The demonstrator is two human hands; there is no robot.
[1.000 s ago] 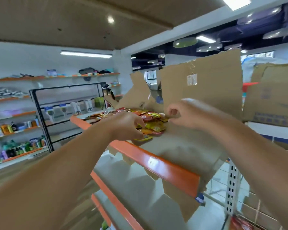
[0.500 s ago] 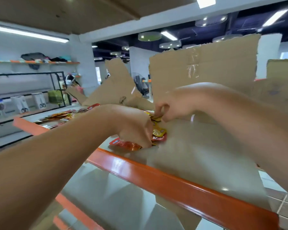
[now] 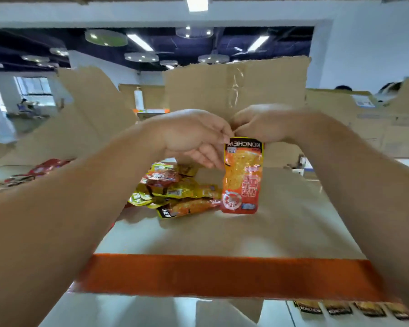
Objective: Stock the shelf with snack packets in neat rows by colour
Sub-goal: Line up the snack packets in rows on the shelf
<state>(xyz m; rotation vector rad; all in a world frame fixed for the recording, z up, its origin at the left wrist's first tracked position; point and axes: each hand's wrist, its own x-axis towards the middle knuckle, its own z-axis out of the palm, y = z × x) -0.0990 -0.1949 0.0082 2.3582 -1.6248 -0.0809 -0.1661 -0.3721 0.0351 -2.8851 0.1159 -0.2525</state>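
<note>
Over the cardboard-lined shelf (image 3: 222, 274) my left hand (image 3: 194, 138) and right hand (image 3: 262, 125) pinch the top seal of an orange packet (image 3: 242, 178) hanging beside the pile (image 3: 175, 192) — light, floppy, slick, I judge — best gripped there.

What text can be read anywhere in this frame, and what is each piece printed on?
"KONCHEW": black band on the orange packet pinched by the left hand and right hand; the letters run backwards.
"KONCHEW": dark packets at bottom right.
"EW": black end of a pile packet, the rest hidden.
Too blurred: the held packet's other print and the cardboard box label.
</note>
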